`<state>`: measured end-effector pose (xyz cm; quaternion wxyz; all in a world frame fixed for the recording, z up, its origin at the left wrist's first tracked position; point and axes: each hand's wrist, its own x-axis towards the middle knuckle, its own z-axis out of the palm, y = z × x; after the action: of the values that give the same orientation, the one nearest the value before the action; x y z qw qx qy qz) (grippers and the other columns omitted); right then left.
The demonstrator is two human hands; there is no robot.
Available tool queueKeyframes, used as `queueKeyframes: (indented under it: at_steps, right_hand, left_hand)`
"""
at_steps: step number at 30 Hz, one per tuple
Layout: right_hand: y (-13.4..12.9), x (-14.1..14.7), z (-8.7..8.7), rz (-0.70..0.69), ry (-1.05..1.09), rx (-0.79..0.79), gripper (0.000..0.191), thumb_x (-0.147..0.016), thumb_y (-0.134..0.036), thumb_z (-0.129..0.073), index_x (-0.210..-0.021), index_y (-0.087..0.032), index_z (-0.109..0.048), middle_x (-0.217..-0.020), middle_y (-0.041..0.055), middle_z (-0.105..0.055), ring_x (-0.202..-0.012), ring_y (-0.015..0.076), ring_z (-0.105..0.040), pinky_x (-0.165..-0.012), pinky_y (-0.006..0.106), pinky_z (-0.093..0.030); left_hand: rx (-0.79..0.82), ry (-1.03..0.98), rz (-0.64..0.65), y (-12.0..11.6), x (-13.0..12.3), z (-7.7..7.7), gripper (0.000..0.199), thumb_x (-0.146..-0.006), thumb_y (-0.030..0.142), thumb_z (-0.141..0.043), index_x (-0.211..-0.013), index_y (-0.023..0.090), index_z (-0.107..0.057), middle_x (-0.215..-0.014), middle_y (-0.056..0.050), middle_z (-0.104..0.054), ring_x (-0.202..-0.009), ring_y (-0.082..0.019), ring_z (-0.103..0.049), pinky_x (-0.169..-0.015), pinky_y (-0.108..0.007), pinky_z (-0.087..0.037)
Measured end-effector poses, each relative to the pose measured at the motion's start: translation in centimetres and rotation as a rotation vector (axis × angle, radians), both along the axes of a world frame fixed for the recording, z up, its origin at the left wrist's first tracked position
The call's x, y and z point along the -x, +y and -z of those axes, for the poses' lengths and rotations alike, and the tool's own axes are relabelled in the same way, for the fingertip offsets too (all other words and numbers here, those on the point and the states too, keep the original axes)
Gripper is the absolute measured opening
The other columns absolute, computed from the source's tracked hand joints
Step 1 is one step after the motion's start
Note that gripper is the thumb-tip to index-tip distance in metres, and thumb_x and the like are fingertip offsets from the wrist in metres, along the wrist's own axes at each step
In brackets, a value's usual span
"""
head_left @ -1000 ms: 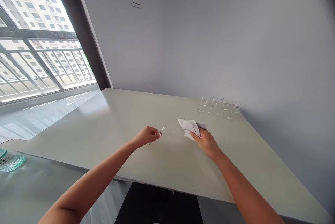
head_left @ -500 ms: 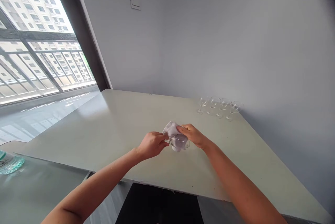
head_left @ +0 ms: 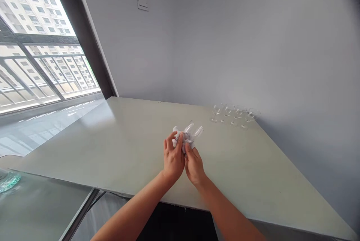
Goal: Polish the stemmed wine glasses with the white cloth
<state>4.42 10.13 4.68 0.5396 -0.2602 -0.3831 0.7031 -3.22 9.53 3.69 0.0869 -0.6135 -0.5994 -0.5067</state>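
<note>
A clear stemmed glass (head_left: 196, 133) is held just above the table, its bowl tilted up toward the far right. A bunched white cloth (head_left: 192, 145) wraps round its lower part. My left hand (head_left: 172, 158) is closed on the cloth at the left side, some fingers bent over it. My right hand (head_left: 195, 165) grips from below on the right, thumb against the glass and cloth. The two hands touch near the wrists. Fingers and cloth hide the stem and foot.
Several stemmed glasses (head_left: 239, 114) stand in a row at the table's far right, near the wall (head_left: 253, 45). The pale table (head_left: 126, 147) extends around my hands. A greenish glass object (head_left: 9, 181) sits on a lower glass surface (head_left: 36, 207) at left.
My hands have come together from either side of the glass. Its bowl has turned from lying rightward to pointing up and away, and the cloth has moved from the bowl to the lower part.
</note>
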Motion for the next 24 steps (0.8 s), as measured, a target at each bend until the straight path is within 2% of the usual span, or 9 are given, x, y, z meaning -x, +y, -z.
queueKeyframes:
  at_steps: [2, 4, 6, 9, 11, 12, 14, 18, 24]
  right_hand:
    - [0.2, -0.2, -0.2, -0.068, 0.009, -0.03, 0.027, -0.081, -0.04, -0.051, -0.102, -0.023, -0.059, -0.095, 0.0026, -0.062, -0.09, 0.0172, -0.055, -0.08, 0.032, -0.043]
    - [0.8, -0.8, -0.3, -0.115, -0.002, -0.023, 0.025, -0.08, -0.039, -0.054, -0.096, -0.021, -0.061, -0.085, 0.0016, -0.063, -0.082, 0.0155, -0.056, -0.076, 0.03, -0.044]
    - [1.6, -1.6, -0.3, -0.159, -0.013, 0.052, 0.024, -0.077, -0.04, -0.057, -0.087, -0.019, -0.062, -0.074, 0.0007, -0.061, -0.073, 0.0139, -0.056, -0.069, 0.028, -0.045]
    - [2.1, -2.5, -0.2, -0.304, 0.012, 0.208, 0.026, -0.073, -0.041, -0.061, -0.082, -0.017, -0.062, -0.07, 0.0008, -0.06, -0.065, 0.0132, -0.055, -0.06, 0.027, -0.047]
    - [2.1, -2.7, -0.2, -0.404, 0.029, 0.276, 0.027, -0.072, -0.042, -0.062, -0.083, -0.018, -0.061, -0.069, 0.0004, -0.059, -0.063, 0.0134, -0.055, -0.056, 0.027, -0.047]
    - [2.1, -2.7, -0.2, -0.431, 0.03, 0.299, 0.026, -0.072, -0.042, -0.062, -0.082, -0.019, -0.061, -0.069, 0.0002, -0.059, -0.063, 0.0136, -0.056, -0.055, 0.028, -0.047]
    - [2.0, -2.7, -0.2, -0.442, 0.015, 0.335, 0.024, -0.073, -0.042, -0.061, -0.082, -0.02, -0.06, -0.071, 0.0005, -0.061, -0.064, 0.0144, -0.057, -0.054, 0.028, -0.047]
    - [2.3, -3.1, -0.1, -0.394, -0.009, 0.371, 0.024, -0.075, -0.04, -0.058, -0.084, -0.018, -0.06, -0.079, 0.0034, -0.064, -0.068, 0.0162, -0.059, -0.058, 0.031, -0.049]
    - [3.1, -4.1, 1.1, -0.18, -0.019, 0.411, 0.022, -0.074, -0.037, -0.06, -0.082, -0.017, -0.061, -0.077, 0.0036, -0.064, -0.068, 0.0174, -0.06, -0.06, 0.037, -0.052]
  left_hand:
    - [0.037, -0.018, -0.023, -0.5, -0.6, -0.3, 0.037, -0.082, 0.016, -0.044, -0.119, 0.022, -0.05, -0.133, -0.013, -0.037, -0.122, -0.027, -0.033, -0.098, -0.048, -0.027]
    - [0.16, -0.135, 0.09, -0.9, -0.5, -0.9, 0.038, -0.082, 0.016, -0.043, -0.119, 0.024, -0.05, -0.136, -0.008, -0.036, -0.129, -0.027, -0.023, -0.103, -0.05, -0.017]
    - [0.343, -0.402, 0.307, -1.0, 0.3, -1.7, 0.038, -0.083, 0.02, -0.043, -0.12, 0.024, -0.049, -0.133, -0.007, -0.041, -0.126, -0.025, -0.029, -0.103, -0.046, -0.023]
    - [0.598, -0.938, 0.659, -0.4, 1.8, -3.0, 0.046, -0.081, 0.031, -0.049, -0.125, 0.02, -0.043, -0.122, -0.013, -0.051, -0.11, -0.025, -0.049, -0.092, -0.041, -0.039]
    - [0.697, -1.202, 0.827, 0.2, 2.5, -3.6, 0.057, -0.077, 0.032, -0.057, -0.128, 0.017, -0.037, -0.116, -0.017, -0.055, -0.1, -0.025, -0.056, -0.086, -0.041, -0.043]
    - [0.718, -1.285, 0.872, 0.5, 2.8, -3.7, 0.061, -0.074, 0.031, -0.061, -0.128, 0.016, -0.036, -0.113, -0.017, -0.057, -0.096, -0.025, -0.058, -0.084, -0.041, -0.044]
    - [0.719, -1.378, 0.895, 1.1, 3.1, -3.5, 0.063, -0.07, 0.028, -0.067, -0.125, 0.016, -0.037, -0.108, -0.017, -0.06, -0.09, -0.023, -0.06, -0.081, -0.04, -0.045]
    - [0.663, -1.419, 0.806, 2.0, 3.2, -2.6, 0.058, -0.066, 0.024, -0.07, -0.116, 0.016, -0.042, -0.104, -0.015, -0.062, -0.083, -0.02, -0.062, -0.078, -0.035, -0.046]
    - [0.638, -1.455, 0.68, 2.6, 2.7, -1.3, 0.052, -0.065, 0.027, -0.071, -0.11, 0.015, -0.045, -0.106, -0.015, -0.061, -0.087, -0.021, -0.061, -0.076, -0.033, -0.046]
